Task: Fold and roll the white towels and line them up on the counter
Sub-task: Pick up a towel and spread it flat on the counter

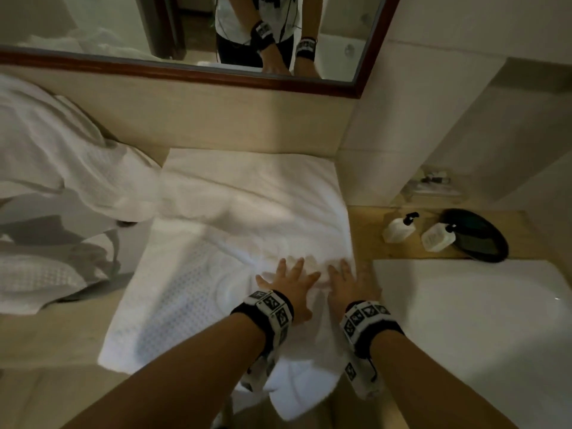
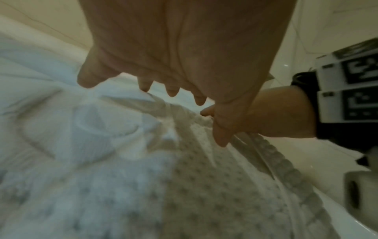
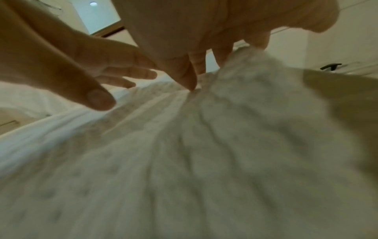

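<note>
Head view, towel: a white towel (image 1: 247, 218) lies spread on the desk (image 1: 62, 342), its far edge against the wall below the mirror (image 1: 185, 35), its near corner hanging over the desk's front edge.
Head view, hands: the left hand (image 1: 288, 286) and the right hand (image 1: 349, 284) rest side by side on the towel's right part, fingers straight and spread wide, pinching nothing.
Head view, other cloth: more white towels (image 1: 52, 168) sit crumpled at the left.
Head view, containers: two pump bottles (image 1: 399, 229) stand at the right beside a dark tray (image 1: 483, 243); what they hold cannot be seen. A white basin (image 1: 483, 320) lies near right.
Left wrist view: the left hand's fingers (image 2: 171, 93) reach straight down to the waffle-patterned cloth, with the right hand just beside them.
Right wrist view: the right hand's fingers (image 3: 184, 76) touch bunched, wrinkled cloth; blur hides detail.
Handling, judged: the towel looks soft, limp and light, not fragile and unlikely to slip; it creases readily, so smoothing with flat palms suits it, and folding calls for pinching corners or an edge.
</note>
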`<move>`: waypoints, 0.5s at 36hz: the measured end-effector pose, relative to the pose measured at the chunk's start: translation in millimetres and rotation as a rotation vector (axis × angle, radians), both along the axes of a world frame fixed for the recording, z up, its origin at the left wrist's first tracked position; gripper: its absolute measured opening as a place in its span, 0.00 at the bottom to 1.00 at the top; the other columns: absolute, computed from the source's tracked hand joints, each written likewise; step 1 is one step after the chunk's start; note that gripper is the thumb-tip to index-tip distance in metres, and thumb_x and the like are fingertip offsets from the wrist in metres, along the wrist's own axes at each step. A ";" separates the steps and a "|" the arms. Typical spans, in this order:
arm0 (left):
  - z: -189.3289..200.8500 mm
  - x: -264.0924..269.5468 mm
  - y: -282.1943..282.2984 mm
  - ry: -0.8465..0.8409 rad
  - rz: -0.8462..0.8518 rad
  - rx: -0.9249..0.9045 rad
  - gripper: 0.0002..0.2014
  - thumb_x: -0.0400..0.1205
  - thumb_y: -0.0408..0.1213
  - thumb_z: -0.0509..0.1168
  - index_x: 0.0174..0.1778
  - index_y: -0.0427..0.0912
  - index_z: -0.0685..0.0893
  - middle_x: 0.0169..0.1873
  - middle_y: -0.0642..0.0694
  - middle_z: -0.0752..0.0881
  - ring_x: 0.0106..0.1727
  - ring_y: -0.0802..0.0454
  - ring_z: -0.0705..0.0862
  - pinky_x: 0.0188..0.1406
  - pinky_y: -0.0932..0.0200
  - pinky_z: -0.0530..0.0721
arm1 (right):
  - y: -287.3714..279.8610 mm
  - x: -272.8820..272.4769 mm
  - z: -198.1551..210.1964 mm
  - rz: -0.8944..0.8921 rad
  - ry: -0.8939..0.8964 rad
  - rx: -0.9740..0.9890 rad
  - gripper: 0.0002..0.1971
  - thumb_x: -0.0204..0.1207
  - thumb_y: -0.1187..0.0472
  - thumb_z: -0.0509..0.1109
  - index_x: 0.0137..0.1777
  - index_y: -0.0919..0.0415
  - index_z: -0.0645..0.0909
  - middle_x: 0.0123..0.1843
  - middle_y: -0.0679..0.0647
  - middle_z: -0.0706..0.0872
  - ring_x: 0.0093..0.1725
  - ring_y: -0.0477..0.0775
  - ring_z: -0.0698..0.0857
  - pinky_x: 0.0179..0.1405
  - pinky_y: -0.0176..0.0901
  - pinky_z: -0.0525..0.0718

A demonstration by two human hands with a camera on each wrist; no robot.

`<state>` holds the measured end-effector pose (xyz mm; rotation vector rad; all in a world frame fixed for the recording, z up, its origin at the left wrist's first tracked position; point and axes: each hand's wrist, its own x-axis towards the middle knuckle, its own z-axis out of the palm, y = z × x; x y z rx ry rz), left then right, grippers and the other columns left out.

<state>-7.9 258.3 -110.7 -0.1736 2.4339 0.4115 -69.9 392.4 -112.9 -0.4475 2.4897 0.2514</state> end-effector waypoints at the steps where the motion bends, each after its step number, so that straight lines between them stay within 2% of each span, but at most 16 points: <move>1: 1.3 2.4 3.9 0.001 0.016 0.000 0.44 0.79 0.55 0.66 0.81 0.68 0.41 0.83 0.56 0.32 0.83 0.41 0.33 0.72 0.17 0.48 | 5.8 2.9 -5.2 0.033 0.012 -0.009 0.29 0.86 0.46 0.44 0.84 0.45 0.38 0.85 0.48 0.34 0.84 0.63 0.38 0.82 0.64 0.43; 3: 3.7 8.4 11.1 0.011 0.039 -0.009 0.43 0.79 0.56 0.66 0.82 0.67 0.42 0.83 0.56 0.32 0.83 0.41 0.33 0.72 0.18 0.50 | 16.7 10.0 -14.4 0.083 0.066 -0.064 0.31 0.84 0.45 0.46 0.84 0.45 0.38 0.85 0.51 0.33 0.84 0.63 0.38 0.83 0.62 0.42; 6: 5.0 21.0 20.4 0.013 0.058 -0.014 0.44 0.78 0.55 0.67 0.81 0.67 0.43 0.83 0.56 0.34 0.83 0.40 0.34 0.71 0.18 0.54 | 28.4 28.3 -15.8 -0.036 0.108 -0.183 0.36 0.81 0.46 0.56 0.84 0.43 0.41 0.85 0.53 0.36 0.84 0.62 0.40 0.83 0.58 0.45; 9: 0.3 36.2 29.2 -0.013 0.036 -0.050 0.45 0.74 0.58 0.69 0.80 0.68 0.47 0.83 0.55 0.40 0.83 0.39 0.40 0.69 0.20 0.64 | 34.3 46.1 -9.8 -0.139 0.142 -0.228 0.39 0.70 0.56 0.67 0.80 0.49 0.53 0.81 0.59 0.53 0.79 0.63 0.58 0.78 0.55 0.63; 11: -4.1 43.3 34.2 -0.030 0.005 -0.099 0.49 0.71 0.59 0.73 0.80 0.69 0.47 0.83 0.54 0.41 0.83 0.37 0.41 0.67 0.22 0.68 | 37.1 54.2 -8.0 -0.147 0.167 -0.221 0.36 0.67 0.59 0.69 0.74 0.54 0.58 0.77 0.60 0.59 0.72 0.62 0.67 0.71 0.51 0.71; 15: -7.9 45.0 36.4 -0.062 -0.037 -0.155 0.57 0.68 0.55 0.78 0.80 0.69 0.40 0.83 0.53 0.37 0.83 0.34 0.39 0.67 0.20 0.66 | 38.5 69.7 -10.2 -0.084 0.191 -0.181 0.37 0.70 0.57 0.70 0.77 0.55 0.55 0.78 0.63 0.56 0.72 0.62 0.68 0.70 0.49 0.71; 18: -8.0 44.4 35.6 -0.077 -0.030 -0.141 0.57 0.69 0.53 0.78 0.80 0.69 0.39 0.83 0.53 0.34 0.82 0.33 0.36 0.67 0.17 0.62 | 44.5 72.5 -19.9 -0.074 0.151 -0.119 0.38 0.71 0.56 0.72 0.77 0.55 0.55 0.78 0.63 0.56 0.73 0.63 0.68 0.70 0.49 0.72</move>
